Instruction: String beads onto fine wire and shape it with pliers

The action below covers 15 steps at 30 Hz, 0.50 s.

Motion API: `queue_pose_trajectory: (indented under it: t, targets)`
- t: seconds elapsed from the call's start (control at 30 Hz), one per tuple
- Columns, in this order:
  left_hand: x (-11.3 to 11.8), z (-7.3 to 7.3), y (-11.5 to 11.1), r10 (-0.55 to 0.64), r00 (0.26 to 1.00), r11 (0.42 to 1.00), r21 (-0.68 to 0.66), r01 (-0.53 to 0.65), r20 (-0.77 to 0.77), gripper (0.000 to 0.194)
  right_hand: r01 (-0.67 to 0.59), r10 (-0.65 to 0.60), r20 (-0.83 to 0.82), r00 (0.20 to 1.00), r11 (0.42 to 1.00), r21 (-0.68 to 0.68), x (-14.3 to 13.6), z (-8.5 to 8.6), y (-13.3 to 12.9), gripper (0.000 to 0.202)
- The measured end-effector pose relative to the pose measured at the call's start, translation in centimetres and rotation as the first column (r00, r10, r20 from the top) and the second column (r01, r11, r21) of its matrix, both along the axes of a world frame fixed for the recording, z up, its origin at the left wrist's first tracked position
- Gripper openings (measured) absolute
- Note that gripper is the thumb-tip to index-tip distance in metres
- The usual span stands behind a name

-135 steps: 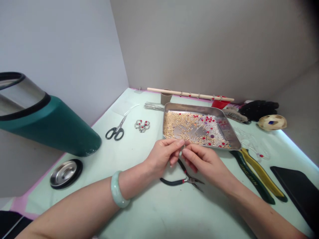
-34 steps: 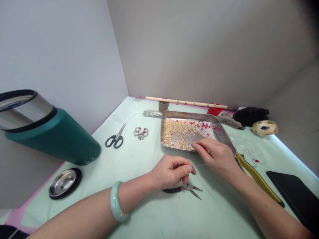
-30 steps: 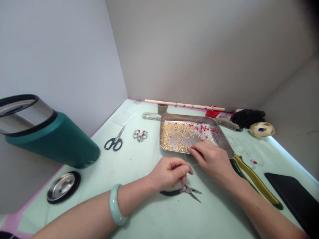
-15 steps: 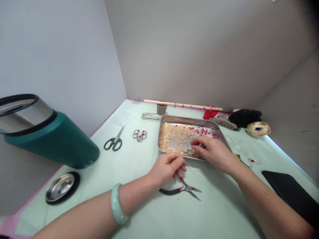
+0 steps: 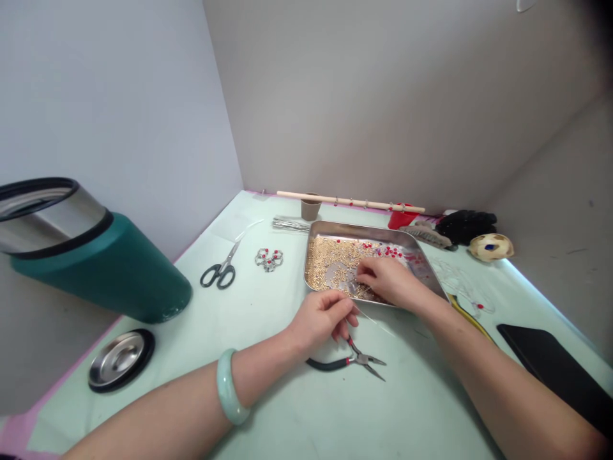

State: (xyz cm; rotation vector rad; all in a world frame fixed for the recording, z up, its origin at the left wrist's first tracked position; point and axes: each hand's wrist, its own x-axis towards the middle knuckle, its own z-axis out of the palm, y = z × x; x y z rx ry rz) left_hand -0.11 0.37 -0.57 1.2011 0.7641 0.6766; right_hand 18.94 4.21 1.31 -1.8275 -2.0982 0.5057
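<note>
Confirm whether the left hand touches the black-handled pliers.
Cannot tell. In the head view, the left hand partly covers the black-handled pliers, its fingers overlapping one handle, so any gap or contact behind them is hidden.

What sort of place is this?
It looks like a craft table, probably for beadwork: there's a metal tray holding small gold and red beads, pliers lying open on the near side of it, and scissors off to the left.
</note>
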Motion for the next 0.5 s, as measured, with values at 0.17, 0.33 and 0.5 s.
queue_pose_trajectory:
  t: [0.17, 0.33, 0.5]
  targets:
    - [0.0, -0.3, 0.0, -0.022, 0.995, 0.994, -0.101, 0.031, 0.095, 0.027, 0.161, -0.149, -0.151, 0.977, 0.984, 0.071, 1.5, 0.3, -1.6, 0.015]
    - [0.0, -0.4, 0.0, -0.065, 0.966, 0.968, -0.219, 0.122, 0.251, 0.028, 0.243, -0.251, -0.639, 0.728, 0.965, -0.103, 1.6, 0.2, -2.9, 0.021]
    - [-0.1, -0.4, 0.2, -0.079, 0.932, 0.942, -0.279, 0.186, 0.355, 0.029, 0.249, -0.305, -0.814, 0.494, 0.947, -0.203, 1.0, 0.4, -3.2, 0.024]
